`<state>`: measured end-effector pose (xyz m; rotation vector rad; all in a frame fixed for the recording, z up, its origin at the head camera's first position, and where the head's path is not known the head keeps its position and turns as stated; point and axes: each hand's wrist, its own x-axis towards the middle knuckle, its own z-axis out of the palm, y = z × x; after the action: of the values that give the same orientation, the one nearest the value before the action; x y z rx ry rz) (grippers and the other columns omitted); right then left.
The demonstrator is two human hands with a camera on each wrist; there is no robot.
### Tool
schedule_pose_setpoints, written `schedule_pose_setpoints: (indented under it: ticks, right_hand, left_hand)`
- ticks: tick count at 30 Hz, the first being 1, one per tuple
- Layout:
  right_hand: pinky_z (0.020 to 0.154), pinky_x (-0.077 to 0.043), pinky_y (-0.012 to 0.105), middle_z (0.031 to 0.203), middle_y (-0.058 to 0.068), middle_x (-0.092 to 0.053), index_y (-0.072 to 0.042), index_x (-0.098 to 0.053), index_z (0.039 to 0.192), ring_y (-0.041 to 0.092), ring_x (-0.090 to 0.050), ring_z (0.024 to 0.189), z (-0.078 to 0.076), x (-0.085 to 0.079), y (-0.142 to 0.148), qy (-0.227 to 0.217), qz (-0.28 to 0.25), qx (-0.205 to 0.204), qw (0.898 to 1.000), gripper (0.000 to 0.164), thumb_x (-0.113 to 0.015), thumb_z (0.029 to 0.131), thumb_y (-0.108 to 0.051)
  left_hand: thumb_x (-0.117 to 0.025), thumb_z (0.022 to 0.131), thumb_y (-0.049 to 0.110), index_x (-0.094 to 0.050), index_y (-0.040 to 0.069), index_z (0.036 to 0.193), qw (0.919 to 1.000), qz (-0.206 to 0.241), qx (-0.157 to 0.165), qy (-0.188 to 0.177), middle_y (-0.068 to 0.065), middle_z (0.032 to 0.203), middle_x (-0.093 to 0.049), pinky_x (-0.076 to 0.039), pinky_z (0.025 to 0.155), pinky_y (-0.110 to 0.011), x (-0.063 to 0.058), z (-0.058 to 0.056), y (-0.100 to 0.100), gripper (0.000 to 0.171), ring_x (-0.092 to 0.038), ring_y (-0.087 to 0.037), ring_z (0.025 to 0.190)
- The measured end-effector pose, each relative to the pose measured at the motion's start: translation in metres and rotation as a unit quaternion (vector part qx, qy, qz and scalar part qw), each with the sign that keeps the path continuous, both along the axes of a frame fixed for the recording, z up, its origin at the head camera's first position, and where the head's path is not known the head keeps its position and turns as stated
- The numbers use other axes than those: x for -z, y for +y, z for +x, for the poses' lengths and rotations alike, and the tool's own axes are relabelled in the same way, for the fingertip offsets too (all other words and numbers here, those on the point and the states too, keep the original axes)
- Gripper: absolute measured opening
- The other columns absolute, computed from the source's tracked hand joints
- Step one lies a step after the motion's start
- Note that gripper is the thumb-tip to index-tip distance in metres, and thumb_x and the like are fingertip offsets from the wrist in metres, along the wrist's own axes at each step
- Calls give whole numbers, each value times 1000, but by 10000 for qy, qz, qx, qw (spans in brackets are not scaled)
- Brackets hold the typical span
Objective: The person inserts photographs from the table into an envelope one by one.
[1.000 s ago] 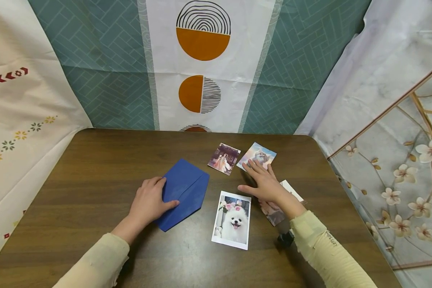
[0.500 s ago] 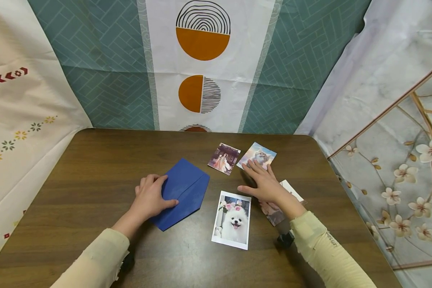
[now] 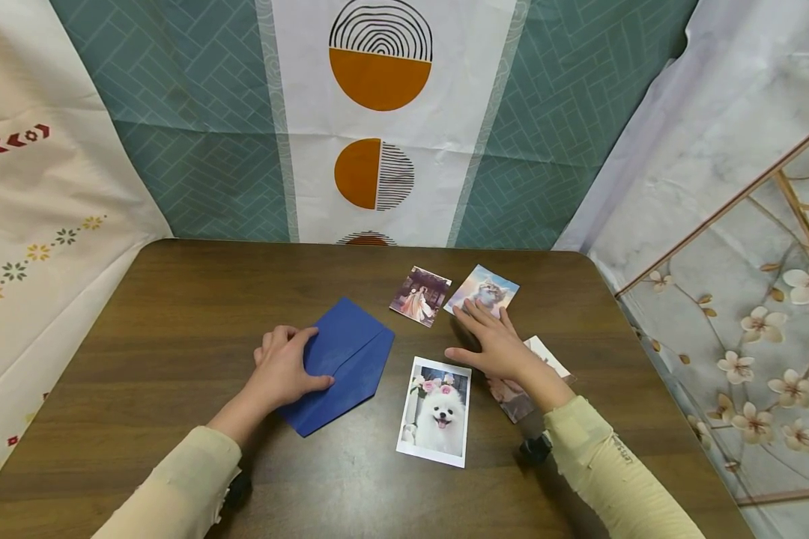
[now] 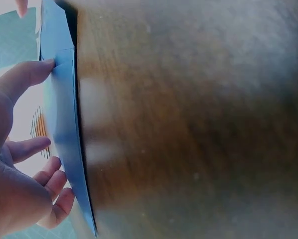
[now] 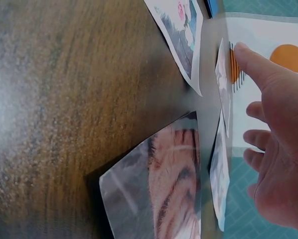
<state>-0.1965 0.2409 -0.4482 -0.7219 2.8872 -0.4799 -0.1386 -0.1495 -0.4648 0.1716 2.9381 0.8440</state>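
Noting the left hand [image 3: 282,368] slightly more bent on the blue envelope [image 3: 353,344], gripping nothing; I judge this the active side. Right hand [image 3: 500,346] lies spread, nearer the right edge of the table [image 3: 195,299]

The head view is bright and clear, with soft glare on the near surface [image 3: 337,490] and shadows beside the sleeves [image 3: 168,486]; the left wrist view is hazy and blurred.

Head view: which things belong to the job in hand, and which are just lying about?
Seemingly in the job:
blue envelope, touched by the left hand
cat picture, its near edge under the right hand's fingers

Seemingly just lying about:
dog picture
small purple picture
partly hidden picture
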Motion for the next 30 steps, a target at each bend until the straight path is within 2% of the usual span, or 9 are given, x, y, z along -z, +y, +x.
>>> schedule_pose_setpoints:
  ticks: [12,21,30]
  right_hand:
    - [124,-5,75,173,23,-27,-9,-36,168,44,-21,161,-2,-3,-3,-6,-14,-31,10000,87,-71,100,-51]
    - [123,-4,75,173,23,-27,-9,-36,167,43,-21,161,-6,-4,-4,-81,-61,-27,9999,86,-72,100,-50]
    - [124,-3,74,173,25,-26,-6,-35,167,43,-20,162,-15,-11,-6,-263,-98,-57,9996,84,-70,103,-46]
  left_hand:
    - [-94,78,31,-50,0,156,9992,265,-55,300,-33,147,-38,-33,101,-69,3,4,1,95,-39,-52,133]
    - [-93,79,27,-54,-2,153,9973,155,1,721,-33,152,-40,-30,108,-76,2,7,1,88,-38,-55,137]
    - [-92,79,26,-55,2,153,9947,97,37,1026,-32,154,-42,-34,106,-75,-4,9,4,87,-38,-55,140]
